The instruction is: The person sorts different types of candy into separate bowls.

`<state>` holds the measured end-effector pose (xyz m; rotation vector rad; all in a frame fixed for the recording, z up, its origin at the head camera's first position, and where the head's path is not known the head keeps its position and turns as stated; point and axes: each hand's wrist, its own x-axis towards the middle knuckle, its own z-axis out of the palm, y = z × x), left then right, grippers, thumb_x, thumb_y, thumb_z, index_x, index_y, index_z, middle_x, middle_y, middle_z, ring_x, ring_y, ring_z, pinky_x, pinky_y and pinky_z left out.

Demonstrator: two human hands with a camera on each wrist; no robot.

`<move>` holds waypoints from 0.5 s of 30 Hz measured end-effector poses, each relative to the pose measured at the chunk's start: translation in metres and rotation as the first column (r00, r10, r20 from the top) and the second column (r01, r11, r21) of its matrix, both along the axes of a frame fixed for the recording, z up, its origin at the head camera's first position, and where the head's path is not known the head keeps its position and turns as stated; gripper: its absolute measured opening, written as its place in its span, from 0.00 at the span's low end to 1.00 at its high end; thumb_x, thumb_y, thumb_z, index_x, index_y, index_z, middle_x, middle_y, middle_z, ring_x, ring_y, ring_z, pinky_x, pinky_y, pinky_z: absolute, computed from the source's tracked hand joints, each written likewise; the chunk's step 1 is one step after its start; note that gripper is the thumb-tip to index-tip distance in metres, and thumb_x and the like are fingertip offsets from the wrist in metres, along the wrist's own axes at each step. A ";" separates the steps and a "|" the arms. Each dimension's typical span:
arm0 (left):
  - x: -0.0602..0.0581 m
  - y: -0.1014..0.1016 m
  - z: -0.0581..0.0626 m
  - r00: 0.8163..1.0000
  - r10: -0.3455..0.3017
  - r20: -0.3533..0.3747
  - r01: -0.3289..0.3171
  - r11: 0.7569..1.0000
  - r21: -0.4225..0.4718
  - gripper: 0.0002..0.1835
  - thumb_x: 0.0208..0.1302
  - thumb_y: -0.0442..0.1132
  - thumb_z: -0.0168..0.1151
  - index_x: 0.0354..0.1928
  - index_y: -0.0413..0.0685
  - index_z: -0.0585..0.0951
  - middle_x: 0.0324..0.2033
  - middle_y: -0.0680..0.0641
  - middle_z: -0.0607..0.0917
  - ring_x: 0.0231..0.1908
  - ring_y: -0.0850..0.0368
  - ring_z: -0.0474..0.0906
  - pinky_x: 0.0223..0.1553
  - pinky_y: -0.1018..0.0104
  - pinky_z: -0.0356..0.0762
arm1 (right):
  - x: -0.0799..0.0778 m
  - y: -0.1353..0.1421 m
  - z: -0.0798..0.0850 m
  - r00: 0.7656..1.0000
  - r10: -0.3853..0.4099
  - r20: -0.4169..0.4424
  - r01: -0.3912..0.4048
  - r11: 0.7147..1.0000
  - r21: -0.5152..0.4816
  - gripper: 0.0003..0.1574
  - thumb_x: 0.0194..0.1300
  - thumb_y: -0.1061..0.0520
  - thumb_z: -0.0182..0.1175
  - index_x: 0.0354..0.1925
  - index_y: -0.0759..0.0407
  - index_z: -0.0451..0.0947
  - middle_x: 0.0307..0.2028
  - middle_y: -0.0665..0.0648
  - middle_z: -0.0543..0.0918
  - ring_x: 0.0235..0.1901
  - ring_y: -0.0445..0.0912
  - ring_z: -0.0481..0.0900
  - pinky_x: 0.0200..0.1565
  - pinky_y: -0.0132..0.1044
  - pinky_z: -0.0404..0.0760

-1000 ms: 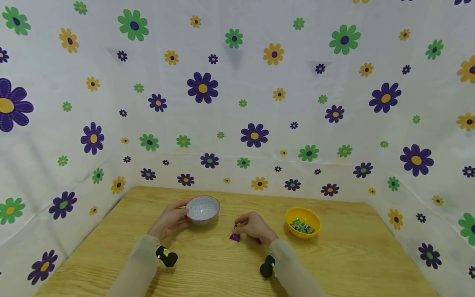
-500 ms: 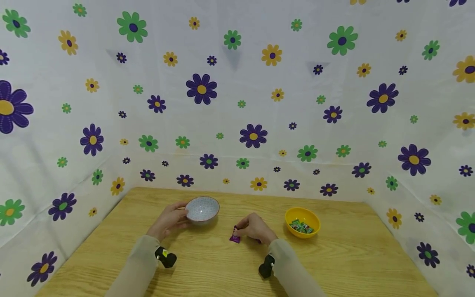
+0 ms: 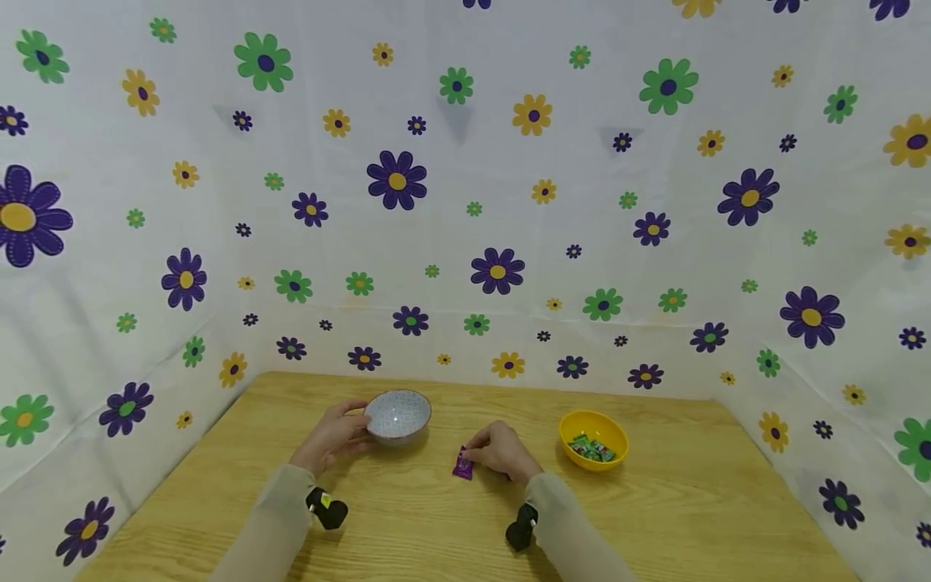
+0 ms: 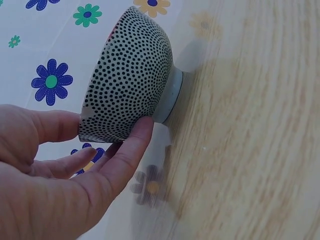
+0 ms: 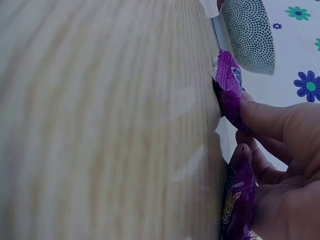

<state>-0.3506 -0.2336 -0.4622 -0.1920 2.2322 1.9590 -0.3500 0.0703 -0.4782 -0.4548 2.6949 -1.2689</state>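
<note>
My left hand point(image 3: 334, 436) holds the near left side of a patterned bowl point(image 3: 398, 416), thumb at its rim and a fingertip low on its outer wall. The dotted outside of this bowl point(image 4: 130, 75) shows in the left wrist view, its foot on the table. My right hand point(image 3: 502, 451) pinches a purple-wrapped candy point(image 3: 462, 466) at its far end. In the right wrist view this candy point(image 5: 229, 85) tilts against the thumb and fingers. A second purple-wrapped candy point(image 5: 239, 205) lies under the hand, mostly hidden from the head view.
A yellow bowl point(image 3: 575, 454) with several green-wrapped candies point(image 3: 592, 447) stands right of my right hand. The wooden table point(image 3: 691, 493) is bordered at the back and sides by a white flowered sheet point(image 3: 334, 170). Each wrist carries a small black device.
The right hand's fingers have shifted slightly on the purple candy, and more of its wrapper shows now. The left hand and bowl keep their places; the head view has tilted slightly.
</note>
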 end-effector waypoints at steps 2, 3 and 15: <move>-0.001 0.001 -0.001 1.000 0.004 0.007 -0.004 1.000 0.002 0.30 0.75 0.35 0.48 0.74 0.38 0.54 0.65 0.30 0.65 0.56 0.43 0.73 0.53 0.53 0.80 | 0.001 0.001 0.000 1.000 -0.009 0.008 0.009 1.000 -0.004 0.07 0.62 0.56 0.68 0.36 0.59 0.88 0.35 0.53 0.87 0.31 0.43 0.74 0.32 0.33 0.73; -0.001 0.002 -0.001 1.000 0.004 0.010 -0.005 1.000 0.004 0.30 0.75 0.34 0.48 0.74 0.38 0.54 0.65 0.30 0.65 0.57 0.42 0.73 0.53 0.53 0.80 | 0.001 0.001 0.000 1.000 -0.010 0.011 0.010 1.000 -0.005 0.07 0.62 0.56 0.68 0.36 0.59 0.88 0.34 0.53 0.87 0.31 0.43 0.74 0.32 0.33 0.73; -0.001 0.000 -0.005 0.999 -0.029 -0.025 0.030 0.999 0.038 0.28 0.76 0.36 0.47 0.74 0.39 0.57 0.66 0.29 0.65 0.58 0.42 0.74 0.54 0.51 0.80 | -0.003 -0.001 0.002 0.999 -0.015 0.038 0.019 0.996 -0.089 0.09 0.62 0.53 0.68 0.36 0.56 0.89 0.29 0.49 0.84 0.23 0.40 0.71 0.26 0.30 0.69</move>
